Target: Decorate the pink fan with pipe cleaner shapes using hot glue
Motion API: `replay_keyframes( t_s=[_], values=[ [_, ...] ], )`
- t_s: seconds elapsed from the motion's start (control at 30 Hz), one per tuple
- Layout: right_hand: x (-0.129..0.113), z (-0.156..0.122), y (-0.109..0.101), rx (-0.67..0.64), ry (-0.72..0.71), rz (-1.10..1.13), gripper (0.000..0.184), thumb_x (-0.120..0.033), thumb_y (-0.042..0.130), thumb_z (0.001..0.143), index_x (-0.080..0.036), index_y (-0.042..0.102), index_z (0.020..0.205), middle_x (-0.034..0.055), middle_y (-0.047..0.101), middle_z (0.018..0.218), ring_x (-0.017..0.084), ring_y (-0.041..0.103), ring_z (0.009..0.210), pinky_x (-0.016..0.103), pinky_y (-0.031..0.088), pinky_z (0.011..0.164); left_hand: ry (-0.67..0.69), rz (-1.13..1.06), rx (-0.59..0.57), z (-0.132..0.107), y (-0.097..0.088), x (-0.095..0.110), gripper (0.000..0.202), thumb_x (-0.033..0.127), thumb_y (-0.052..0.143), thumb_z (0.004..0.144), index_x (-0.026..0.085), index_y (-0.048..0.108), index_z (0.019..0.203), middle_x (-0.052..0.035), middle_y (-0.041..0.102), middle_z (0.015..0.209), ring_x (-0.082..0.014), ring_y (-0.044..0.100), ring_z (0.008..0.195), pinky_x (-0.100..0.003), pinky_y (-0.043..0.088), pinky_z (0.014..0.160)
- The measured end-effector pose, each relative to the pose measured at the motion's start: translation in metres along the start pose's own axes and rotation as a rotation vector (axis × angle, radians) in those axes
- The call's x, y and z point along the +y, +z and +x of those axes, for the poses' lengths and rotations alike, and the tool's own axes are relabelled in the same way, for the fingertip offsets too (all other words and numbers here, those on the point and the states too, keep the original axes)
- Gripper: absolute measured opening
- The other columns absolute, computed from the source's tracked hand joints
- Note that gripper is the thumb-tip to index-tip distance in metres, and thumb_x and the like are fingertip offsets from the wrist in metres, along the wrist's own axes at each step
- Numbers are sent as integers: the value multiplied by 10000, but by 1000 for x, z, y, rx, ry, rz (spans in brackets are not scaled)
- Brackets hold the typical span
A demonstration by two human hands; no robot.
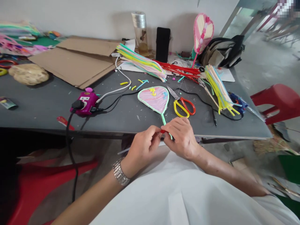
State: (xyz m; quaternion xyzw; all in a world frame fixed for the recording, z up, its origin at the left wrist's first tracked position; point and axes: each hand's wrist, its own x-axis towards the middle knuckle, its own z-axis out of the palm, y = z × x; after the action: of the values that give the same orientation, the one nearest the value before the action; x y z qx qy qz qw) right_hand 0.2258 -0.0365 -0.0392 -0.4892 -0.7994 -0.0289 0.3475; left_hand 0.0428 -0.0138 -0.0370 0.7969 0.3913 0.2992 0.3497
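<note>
Two hands meet over the stem of a pipe-cleaner fan, whose teardrop head, mint-rimmed and strung with pink, lies flat on the table at 12 o'clock from them. The stem's lower end overhangs the table edge, which probably leaves the fingers room to wrap around it. The left hand is closed, thumb and fingers pinching a red wisp against the stem. The right hand is closed too, curled over the same spot from the other side, its fingertips almost meeting the left's. Both forearms angle in from the lower corners, wrists low, with a metal watch on the left wrist. Resting the head on the table likely takes its weight off the fingers.

Just beside the fan, at 1 o'clock, lie scissors with red and yellow loops. At 2 o'clock, a sheaf of yellow pipe cleaners lies against a blue glue gun. Farther back, a second pink fan stands at 1 o'clock and red pipe cleaners lie at 12. A magenta socket sits at 10 o'clock, and cardboard lies at 11.
</note>
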Motion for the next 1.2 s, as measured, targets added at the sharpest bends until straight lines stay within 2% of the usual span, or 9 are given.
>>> replay_keyframes(
  t_s=[0.17,0.3,0.47,0.63,0.77,0.97,1.2],
  values=[
    [0,-6,5,11,3,-22,168,-52,552,825,-181,656,852,24,733,758,197,615,758,378,396,754,-10,13,-26,-3,4,-2,126,164,511,972,187,626,1019,-1,728,785,-126,661,645,-227,437,613],
    [0,-6,3,5,27,-10,166,-53,551,805,-182,653,827,32,723,745,205,598,738,375,389,732,-71,-23,-30,-3,7,-4,102,209,527,980,192,614,1031,4,725,779,-128,659,638,-232,437,608],
    [0,-2,-5,-95,60,118,242,-58,567,843,-158,686,1028,60,772,916,217,646,843,372,428,771,-155,-39,6,-3,3,-2,115,283,582,959,201,530,898,32,648,692,-116,577,573,-229,401,561],
    [1,-1,-6,-96,59,163,180,-80,581,897,-196,691,978,49,785,965,201,673,871,367,444,803,-139,-58,-6,-1,-3,5,121,267,542,966,200,528,866,17,652,711,-118,580,591,-230,409,569],
    [7,-2,-4,-114,13,210,150,-114,566,971,-175,691,1027,64,790,985,197,691,872,357,448,794,-124,-55,-28,0,-3,3,121,265,502,987,196,546,898,-2,682,738,-131,609,618,-243,420,592],
    [8,-3,-4,-153,3,197,157,-123,540,992,-163,691,997,58,785,904,186,686,823,346,413,773,-112,-22,-42,-3,-1,-1,125,260,497,991,198,540,891,5,665,726,-126,592,603,-239,406,586],
    [-3,-6,4,-139,79,-5,185,-56,516,845,-194,635,816,20,718,735,175,586,684,344,346,731,-111,13,-55,-4,3,-2,82,237,531,978,204,519,903,21,661,716,-124,594,598,-236,401,587]
  ],
)
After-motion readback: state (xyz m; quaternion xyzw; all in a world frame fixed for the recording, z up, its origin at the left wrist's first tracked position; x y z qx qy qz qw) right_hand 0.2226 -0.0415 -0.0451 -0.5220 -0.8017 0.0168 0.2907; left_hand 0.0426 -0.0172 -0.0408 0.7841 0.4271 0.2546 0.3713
